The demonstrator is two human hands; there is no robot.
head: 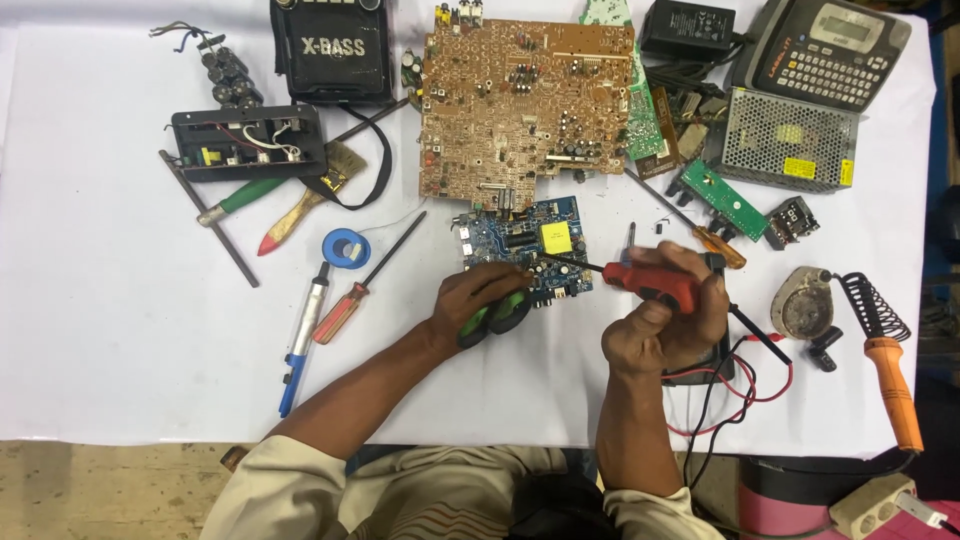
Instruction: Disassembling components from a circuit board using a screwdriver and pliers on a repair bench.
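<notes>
Both hands clamped: left hand (pixel 478 297) on green pliers (pixel 497 313) (board-edge), right hand (pixel 668 322) on red probe (pixel 650 282).

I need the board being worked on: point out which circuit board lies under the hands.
The small blue circuit board, touched by the left hand; the large brown board and green boards lie farther away, untouched.
</notes>
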